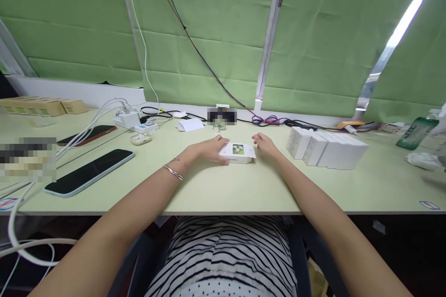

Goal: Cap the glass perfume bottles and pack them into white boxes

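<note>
A small white box (234,159) with a green picture on its top lies on the table in front of me. My left hand (212,149) grips it at its left end, thumb along the near side and fingers over the far side. At the box's right end a white flap sticks out. Just beyond that flap is my right hand (265,145), its fingers curled in together. Whether anything small is between those fingers is hidden.
Several white boxes (327,151) stand in a row at the right. Phones (90,172), a white earbud case (141,138) and cables lie at the left. Folded white paper (190,124) and bundled wires (268,120) sit at the back. A green bottle (417,133) stands far right.
</note>
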`<state>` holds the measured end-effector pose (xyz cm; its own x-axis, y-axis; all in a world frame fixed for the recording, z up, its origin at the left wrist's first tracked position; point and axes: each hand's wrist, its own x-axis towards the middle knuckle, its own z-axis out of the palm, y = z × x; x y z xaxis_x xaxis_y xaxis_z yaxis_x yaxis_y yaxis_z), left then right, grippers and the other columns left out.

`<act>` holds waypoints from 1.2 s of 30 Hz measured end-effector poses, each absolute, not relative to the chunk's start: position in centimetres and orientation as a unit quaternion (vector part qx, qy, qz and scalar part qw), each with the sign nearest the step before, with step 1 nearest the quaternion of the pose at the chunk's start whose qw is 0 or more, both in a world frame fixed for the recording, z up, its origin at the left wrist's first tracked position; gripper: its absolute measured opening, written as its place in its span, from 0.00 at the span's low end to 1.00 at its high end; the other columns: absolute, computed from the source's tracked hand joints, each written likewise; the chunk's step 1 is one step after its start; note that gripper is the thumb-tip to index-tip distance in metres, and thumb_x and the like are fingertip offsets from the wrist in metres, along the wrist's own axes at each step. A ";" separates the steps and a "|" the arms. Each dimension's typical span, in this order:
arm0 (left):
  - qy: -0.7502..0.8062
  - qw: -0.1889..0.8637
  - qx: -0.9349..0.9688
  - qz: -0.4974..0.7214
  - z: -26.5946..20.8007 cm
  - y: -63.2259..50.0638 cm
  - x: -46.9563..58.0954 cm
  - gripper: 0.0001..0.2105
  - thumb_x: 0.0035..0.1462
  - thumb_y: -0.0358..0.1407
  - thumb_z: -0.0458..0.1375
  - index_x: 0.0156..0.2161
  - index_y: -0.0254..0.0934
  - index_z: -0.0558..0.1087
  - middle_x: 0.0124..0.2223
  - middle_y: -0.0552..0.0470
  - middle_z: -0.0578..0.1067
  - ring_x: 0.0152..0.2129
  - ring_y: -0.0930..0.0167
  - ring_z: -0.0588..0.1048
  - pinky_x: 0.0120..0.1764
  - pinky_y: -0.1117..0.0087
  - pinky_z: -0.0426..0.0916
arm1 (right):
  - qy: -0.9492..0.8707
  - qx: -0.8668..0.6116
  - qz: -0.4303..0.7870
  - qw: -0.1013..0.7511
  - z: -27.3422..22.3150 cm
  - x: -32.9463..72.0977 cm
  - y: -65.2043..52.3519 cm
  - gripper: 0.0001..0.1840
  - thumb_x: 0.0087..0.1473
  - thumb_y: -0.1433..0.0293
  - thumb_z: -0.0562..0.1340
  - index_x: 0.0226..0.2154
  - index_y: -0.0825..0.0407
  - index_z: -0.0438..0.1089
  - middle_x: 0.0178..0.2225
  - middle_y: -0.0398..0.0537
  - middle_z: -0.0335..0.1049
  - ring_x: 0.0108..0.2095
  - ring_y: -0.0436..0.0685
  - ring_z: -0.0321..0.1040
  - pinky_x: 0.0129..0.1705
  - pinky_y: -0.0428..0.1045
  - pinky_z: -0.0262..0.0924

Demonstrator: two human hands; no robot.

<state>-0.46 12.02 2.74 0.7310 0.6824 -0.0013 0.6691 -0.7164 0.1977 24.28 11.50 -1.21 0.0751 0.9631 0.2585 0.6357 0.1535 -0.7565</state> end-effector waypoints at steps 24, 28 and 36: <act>0.355 0.124 0.925 0.056 1.8 13.5 -1.4 0.39 0.40 0.51 0.59 0.58 0.40 0.56 0.53 0.44 0.62 0.49 0.59 0.62 0.50 0.63 0.57 | -0.739 -0.518 0.314 0.295 0.1 23.7 9.2 0.26 0.38 0.81 0.55 0.43 0.52 0.65 0.40 0.46 0.70 0.38 0.52 0.65 0.40 0.47 0.60; 0.402 0.017 0.903 0.151 1.9 13.6 -1.1 0.21 0.47 0.38 0.57 0.50 0.45 0.67 0.57 0.46 0.58 0.55 0.53 0.52 0.53 0.53 0.50 | -0.731 -0.521 0.308 0.315 0.0 24.0 9.7 0.14 0.34 0.80 0.50 0.21 0.55 0.68 0.24 0.46 0.70 0.28 0.51 0.65 0.34 0.47 0.59; 0.418 0.002 0.876 0.240 3.1 12.2 0.0 0.17 0.59 0.35 0.41 0.50 0.36 0.64 0.51 0.44 0.64 0.47 0.62 0.65 0.48 0.63 0.59 | -0.675 -0.574 0.191 0.422 -1.0 24.8 11.7 0.17 0.35 0.77 0.47 0.28 0.52 0.66 0.29 0.44 0.67 0.32 0.52 0.63 0.37 0.48 0.58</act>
